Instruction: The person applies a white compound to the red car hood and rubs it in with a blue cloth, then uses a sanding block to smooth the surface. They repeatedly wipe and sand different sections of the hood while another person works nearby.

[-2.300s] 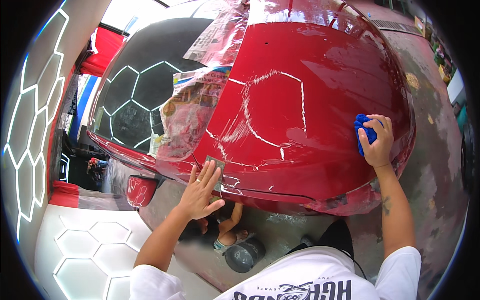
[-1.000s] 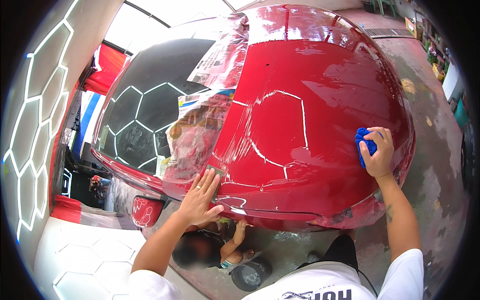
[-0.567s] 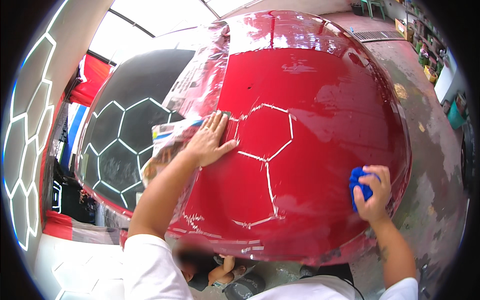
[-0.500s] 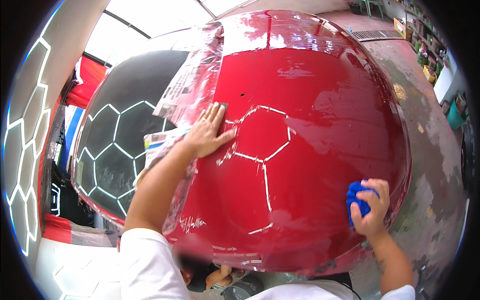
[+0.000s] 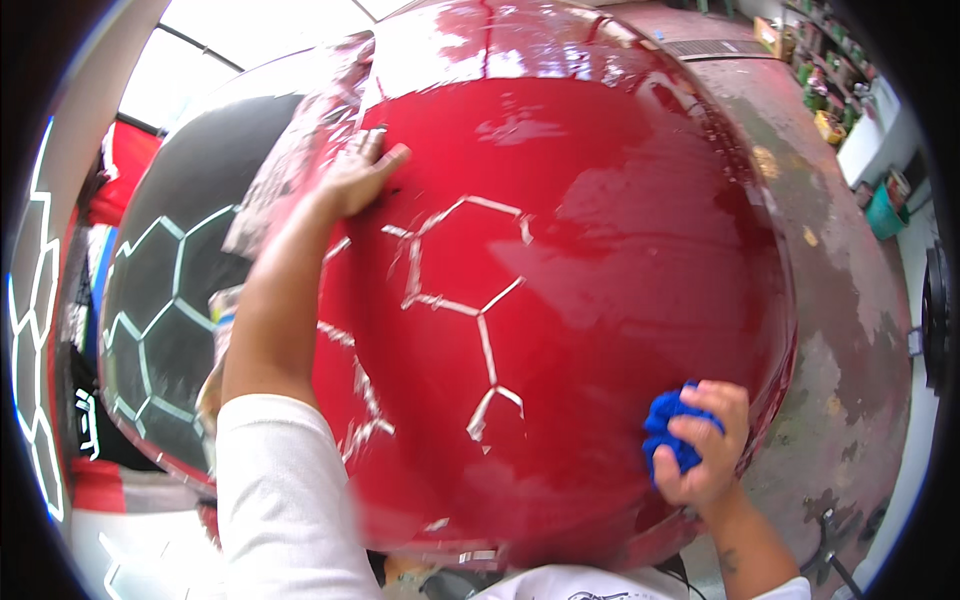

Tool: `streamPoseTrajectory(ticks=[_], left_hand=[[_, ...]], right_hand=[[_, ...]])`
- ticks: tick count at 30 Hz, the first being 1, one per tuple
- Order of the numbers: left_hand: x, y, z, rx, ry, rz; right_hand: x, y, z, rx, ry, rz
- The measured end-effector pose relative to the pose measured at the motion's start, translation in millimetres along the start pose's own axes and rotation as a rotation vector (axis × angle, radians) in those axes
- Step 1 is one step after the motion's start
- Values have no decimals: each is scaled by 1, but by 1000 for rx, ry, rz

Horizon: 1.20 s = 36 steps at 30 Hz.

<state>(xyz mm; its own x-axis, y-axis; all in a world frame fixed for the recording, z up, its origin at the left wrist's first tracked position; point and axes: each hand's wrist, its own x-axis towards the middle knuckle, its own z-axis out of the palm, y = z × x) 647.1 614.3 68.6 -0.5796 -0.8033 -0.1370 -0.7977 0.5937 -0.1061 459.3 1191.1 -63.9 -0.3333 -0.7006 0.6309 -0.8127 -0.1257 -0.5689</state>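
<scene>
A large, wet, glossy red car panel (image 5: 590,330) fills the middle, with bright hexagon reflections across it. On its far left part, beside the masking strip, my left hand (image 5: 352,180) presses down with fingers outstretched and thumb apart. A small grey piece, perhaps sandpaper, seems to lie under the fingertips; blur and the hand mostly hide it. My right hand (image 5: 708,445) is closed around a bunched blue cloth (image 5: 665,435) at the near right of the panel. Printed masking paper under clear plastic (image 5: 285,165) runs between the red paint and a dark grey surface (image 5: 190,250).
Hexagon lights cover the wall (image 5: 35,300) at the left. To the right is a stained concrete floor (image 5: 850,300), with a shelf of bottles (image 5: 825,75), a teal bucket (image 5: 887,210) and a floor drain grate (image 5: 715,48) farther off.
My left hand has slid away from me and leftward along the masking edge. My right hand still grips the blue cloth, slightly lower and farther left in view. The whole view has shifted.
</scene>
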Motion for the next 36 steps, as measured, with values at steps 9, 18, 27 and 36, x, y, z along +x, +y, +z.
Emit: streamPoseTrajectory(ticks=[9,18,27,36], left_hand=[[-440,-56,35,174,-80,340],[-549,-89,36,118,-140,396],[-149,-13,14,87,29,259],[106,4,9,-138,128,-93]], right_hand=[[5,-17,5,-52,96,21],[6,-20,4,-106,125,37],[3,-9,0,-47,38,35],[-2,-4,-8,-13,-18,38]])
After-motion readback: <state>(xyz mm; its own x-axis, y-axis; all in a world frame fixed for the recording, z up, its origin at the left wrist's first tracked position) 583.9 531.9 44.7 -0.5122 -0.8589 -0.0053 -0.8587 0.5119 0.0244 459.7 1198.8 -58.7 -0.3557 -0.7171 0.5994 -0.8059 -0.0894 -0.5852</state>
